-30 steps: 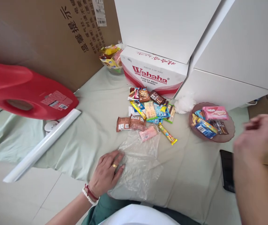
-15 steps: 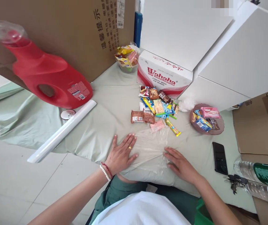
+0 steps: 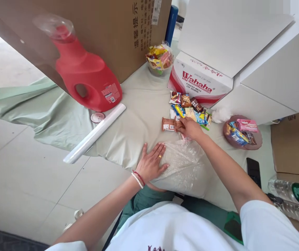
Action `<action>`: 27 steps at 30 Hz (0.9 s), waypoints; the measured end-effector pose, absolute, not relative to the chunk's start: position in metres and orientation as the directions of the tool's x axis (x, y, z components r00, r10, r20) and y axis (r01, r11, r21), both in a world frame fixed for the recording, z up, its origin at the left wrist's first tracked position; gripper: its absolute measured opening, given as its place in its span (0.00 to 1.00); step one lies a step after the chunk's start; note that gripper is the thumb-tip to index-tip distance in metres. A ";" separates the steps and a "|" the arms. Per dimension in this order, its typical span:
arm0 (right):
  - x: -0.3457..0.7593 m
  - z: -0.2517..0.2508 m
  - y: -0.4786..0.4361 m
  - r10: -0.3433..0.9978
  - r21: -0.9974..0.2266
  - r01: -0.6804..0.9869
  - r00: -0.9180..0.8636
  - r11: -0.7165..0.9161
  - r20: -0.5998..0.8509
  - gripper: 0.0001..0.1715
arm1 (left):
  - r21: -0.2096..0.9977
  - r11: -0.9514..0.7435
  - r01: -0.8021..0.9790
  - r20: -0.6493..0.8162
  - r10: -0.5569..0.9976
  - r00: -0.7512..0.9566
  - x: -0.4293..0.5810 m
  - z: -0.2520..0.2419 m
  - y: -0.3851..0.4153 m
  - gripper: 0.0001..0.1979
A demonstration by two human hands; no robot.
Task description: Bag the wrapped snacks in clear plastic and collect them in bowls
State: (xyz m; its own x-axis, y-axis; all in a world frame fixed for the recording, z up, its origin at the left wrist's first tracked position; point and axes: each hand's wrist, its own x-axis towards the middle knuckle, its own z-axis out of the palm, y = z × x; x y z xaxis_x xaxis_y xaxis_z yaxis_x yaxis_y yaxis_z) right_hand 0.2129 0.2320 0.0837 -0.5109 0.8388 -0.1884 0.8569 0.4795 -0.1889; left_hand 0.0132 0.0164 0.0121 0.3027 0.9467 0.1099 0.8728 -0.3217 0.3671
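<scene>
My left hand [image 3: 152, 162] lies flat with fingers spread on the left edge of a sheet of clear plastic wrap [image 3: 187, 165] spread over the pale green cloth [image 3: 128, 132]. Beyond the sheet, my right hand [image 3: 189, 128] reaches into a pile of small snack packets [image 3: 189, 109], its fingers curled over a brown packet [image 3: 168, 124] and its neighbour. What exactly the fingers grip is hidden.
A red detergent jug [image 3: 86, 75], a white roll [image 3: 94, 134] and a small round lid [image 3: 97, 117] lie left. A Wahaha box [image 3: 199, 82], a bowl of snacks [image 3: 159, 59], a pink plate of snacks [image 3: 242, 134], a phone [image 3: 254, 170] and water bottles [image 3: 293, 197] lie behind and right.
My right hand has left the plastic sheet and moved forward to the snack pile. The left hand stays flat on the sheet. The view has shifted left.
</scene>
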 end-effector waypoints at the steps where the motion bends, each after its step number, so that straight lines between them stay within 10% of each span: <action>1: 0.215 0.085 0.231 0.847 -0.216 0.856 -0.506 0.469 -0.164 0.25 | 0.379 -0.321 0.868 0.108 0.947 0.303 0.013 0.013 0.016 0.38; 8: 0.283 0.145 0.138 0.945 -0.490 0.810 -0.253 0.323 0.205 0.26 | 0.430 -0.270 0.861 0.076 0.962 0.264 0.023 0.013 -0.004 0.35; 18: 0.255 0.079 0.018 0.802 -0.161 0.824 -0.566 0.543 -0.193 0.31 | 0.437 -0.184 0.880 0.074 0.983 0.169 0.042 0.020 -0.042 0.28; 27: 0.268 0.042 -0.001 0.843 -0.155 0.849 -0.523 0.505 -0.121 0.36 | 0.301 -0.072 0.951 0.039 0.997 0.063 0.053 0.042 0.017 0.24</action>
